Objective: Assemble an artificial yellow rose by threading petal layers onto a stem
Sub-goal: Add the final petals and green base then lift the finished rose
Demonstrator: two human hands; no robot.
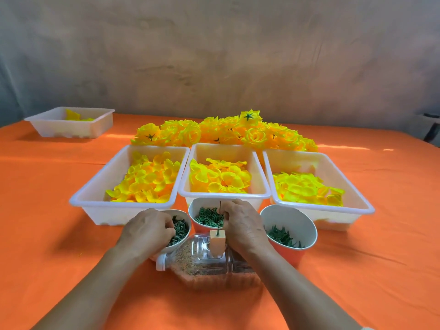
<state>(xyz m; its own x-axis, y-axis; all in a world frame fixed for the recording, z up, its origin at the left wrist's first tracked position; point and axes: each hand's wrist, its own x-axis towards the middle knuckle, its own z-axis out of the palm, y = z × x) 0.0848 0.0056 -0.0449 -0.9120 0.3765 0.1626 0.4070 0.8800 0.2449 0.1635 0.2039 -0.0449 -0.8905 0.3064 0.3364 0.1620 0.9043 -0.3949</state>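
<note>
A thin dark spike [220, 207] stands upright from a small wooden block [217, 242] fixed on a clear sand-filled bottle [209, 265] that lies on its side. My right hand [244, 226] is curled right beside the spike, thumb and forefinger pinching at it over the middle cup of green rings [206, 216]. What sits between the fingertips is too small to tell. My left hand [147, 231] reaches into the left cup of green stem pieces [179, 231], its fingers curled round some of them. Three white trays of yellow petals stand behind: left [142, 179], middle [220, 176] and right [307, 189].
A third cup [289, 231] at the right holds green leaf-like pieces. A heap of finished yellow roses [226, 132] lies behind the trays. Far left stands another white tray [71, 122] with a few petals. An orange cloth [47, 210] covers the table.
</note>
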